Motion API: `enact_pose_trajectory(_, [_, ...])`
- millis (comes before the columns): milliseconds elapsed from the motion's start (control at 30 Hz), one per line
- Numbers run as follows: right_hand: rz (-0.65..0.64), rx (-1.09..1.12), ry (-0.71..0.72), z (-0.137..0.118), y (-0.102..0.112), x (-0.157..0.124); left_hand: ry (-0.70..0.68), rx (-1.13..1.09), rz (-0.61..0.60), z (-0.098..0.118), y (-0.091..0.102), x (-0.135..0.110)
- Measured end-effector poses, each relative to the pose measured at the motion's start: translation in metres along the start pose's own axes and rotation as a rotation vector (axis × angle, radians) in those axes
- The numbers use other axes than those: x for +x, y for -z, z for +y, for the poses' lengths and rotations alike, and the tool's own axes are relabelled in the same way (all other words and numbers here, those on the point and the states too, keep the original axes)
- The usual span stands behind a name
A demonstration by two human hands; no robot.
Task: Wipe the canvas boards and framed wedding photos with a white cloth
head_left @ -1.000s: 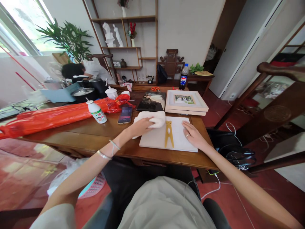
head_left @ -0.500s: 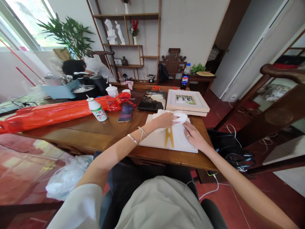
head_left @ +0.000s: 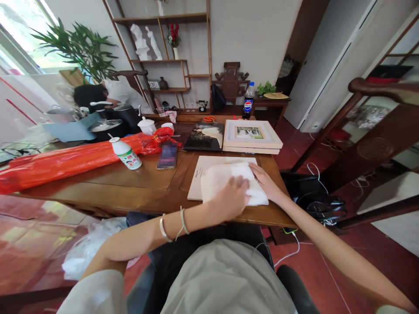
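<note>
My left hand presses down on a spread white cloth, its fingers bent into the fabric and slightly blurred. Under the cloth lies a thin white board, with small dark print near its left edge. At the board's right side, my right hand rests with its fingers stretched out, touching the cloth's edge or the board; I cannot tell which. The cloth and my left hand cover most of the board's front part.
Behind the board are a dark photo panel and stacked pale picture frames. A phone, a white bottle with a straw and a long red plastic-wrapped bundle lie or stand leftward. A cola bottle stands at the back.
My left hand has come nearer to me with the cloth, which was bunched and is now spread. A yellow shape on the board is now covered. My right hand stays at the right side.
</note>
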State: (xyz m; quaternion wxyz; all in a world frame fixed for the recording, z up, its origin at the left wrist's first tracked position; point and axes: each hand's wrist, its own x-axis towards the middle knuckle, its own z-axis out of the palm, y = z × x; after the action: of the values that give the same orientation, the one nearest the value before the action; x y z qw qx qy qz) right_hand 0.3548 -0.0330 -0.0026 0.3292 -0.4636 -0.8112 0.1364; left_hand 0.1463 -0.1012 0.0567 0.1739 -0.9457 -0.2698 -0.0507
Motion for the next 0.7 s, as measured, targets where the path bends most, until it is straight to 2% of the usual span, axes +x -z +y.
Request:
enact_pose_trajectory(133, [-0.002,0.005,-0.023,-0.001,0.001,0.000,-0.061,-0.031,0.002,0.032,0.013,-0.018])
enact_pose_trajectory(233, [0.001,0.006,-0.022,-0.001,0.002,0.000,-0.013,-0.042,-0.016,0.031,0.014,-0.016])
enact_pose_trajectory(333, [0.002,0.001,-0.003,0.000,0.002,0.001,0.059,-0.028,-0.042,0.011,0.008,-0.003])
enact_pose_trajectory(467, [0.003,-0.052,0.010,-0.002,0.000,0.001,0.132,-0.052,-0.019,-0.027,-0.008,0.017])
enact_pose_trajectory(600, [0.011,-0.093,0.012,-0.006,-0.001,0.002,0.200,-0.209,0.011,-0.067,-0.020,0.038])
enact_pose_trajectory(700, [0.024,-0.110,-0.009,-0.009,-0.001,0.003,0.164,-0.395,0.027,-0.091,-0.021,0.056])
